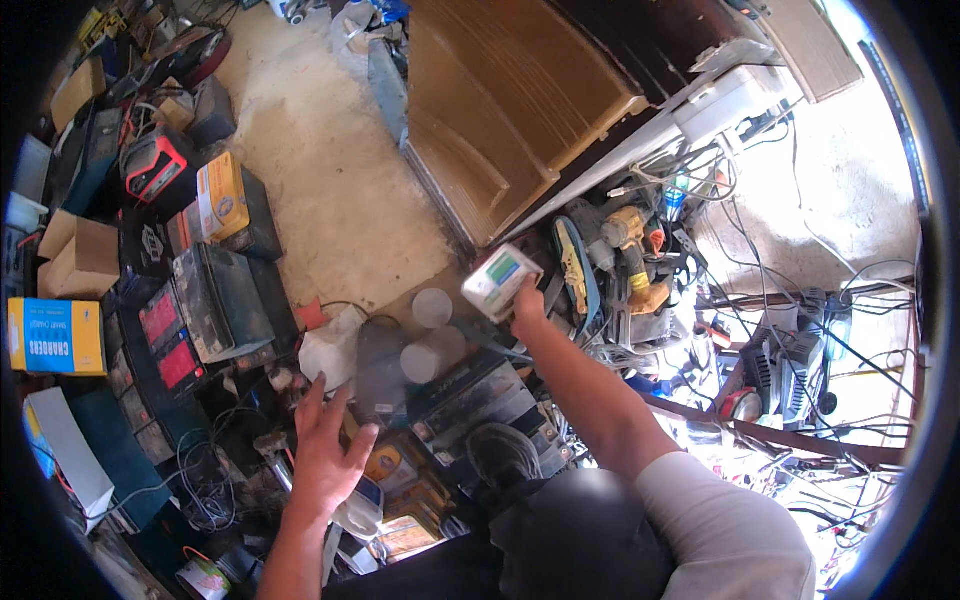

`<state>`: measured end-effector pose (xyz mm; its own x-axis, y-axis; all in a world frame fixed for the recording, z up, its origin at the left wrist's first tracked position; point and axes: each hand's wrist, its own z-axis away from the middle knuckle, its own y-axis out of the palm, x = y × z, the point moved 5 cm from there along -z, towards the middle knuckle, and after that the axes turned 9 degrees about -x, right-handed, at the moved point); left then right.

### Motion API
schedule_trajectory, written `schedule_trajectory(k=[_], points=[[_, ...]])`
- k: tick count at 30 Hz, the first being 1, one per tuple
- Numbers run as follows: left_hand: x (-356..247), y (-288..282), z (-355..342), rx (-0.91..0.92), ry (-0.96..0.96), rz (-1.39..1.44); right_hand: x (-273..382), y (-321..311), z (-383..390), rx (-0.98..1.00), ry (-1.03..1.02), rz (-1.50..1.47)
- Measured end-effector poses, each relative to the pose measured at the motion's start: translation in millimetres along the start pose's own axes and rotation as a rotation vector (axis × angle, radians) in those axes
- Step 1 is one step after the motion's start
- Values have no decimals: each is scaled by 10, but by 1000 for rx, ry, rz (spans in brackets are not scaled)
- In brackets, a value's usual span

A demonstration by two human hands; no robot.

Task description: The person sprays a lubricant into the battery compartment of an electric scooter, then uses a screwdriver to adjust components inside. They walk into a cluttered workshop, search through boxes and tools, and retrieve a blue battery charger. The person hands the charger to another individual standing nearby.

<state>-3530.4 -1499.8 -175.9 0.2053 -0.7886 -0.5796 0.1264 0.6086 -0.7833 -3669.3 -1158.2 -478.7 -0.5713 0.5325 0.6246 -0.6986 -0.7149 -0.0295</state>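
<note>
My right hand (pixel 530 308) stretches forward, its fingers closed on the near edge of a small white box with a green and blue label (pixel 500 280). The box is tilted, held in front of the brown furniture panel. My left hand (pixel 330 440) hangs over the clutter at lower centre with its fingers spread and nothing in them. Just beyond its fingertips lies a crumpled white bag or sheet (pixel 330 345). Between the hands stand pale round containers (pixel 432 308) and a dark case (pixel 475 405).
Several dark batteries (pixel 220 300) and boxes line the left, among them a yellow and blue carton (pixel 57 337). A large brown panel (pixel 500 110) leans at the top. To the right lie a yellow power drill (pixel 632 245), tangled cables (pixel 760 240) and grey finned units (pixel 795 355).
</note>
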Motion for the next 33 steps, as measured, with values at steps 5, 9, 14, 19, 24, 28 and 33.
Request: schedule_trajectory(k=[5,9,14,19,24,28,33], points=[[-29,-2,1,13,16,7,306,162,-251,-282,46,-172],[96,-72,121,-5,-27,-28,500,329,208,-302,74,7],[-3,-23,0,34,-23,16,536,265,-175,-452,-828,598],[35,-3,17,61,-56,-10,-17,556,703,571,-1344,1374],[7,-25,-40,56,-45,9,127,544,154,500,-1219,1320],[57,-73,-24,31,-53,-10,-115,781,560,601,-1168,1420],[105,-97,54,26,-84,-4,-398,1161,1104,403,-990,1656]])
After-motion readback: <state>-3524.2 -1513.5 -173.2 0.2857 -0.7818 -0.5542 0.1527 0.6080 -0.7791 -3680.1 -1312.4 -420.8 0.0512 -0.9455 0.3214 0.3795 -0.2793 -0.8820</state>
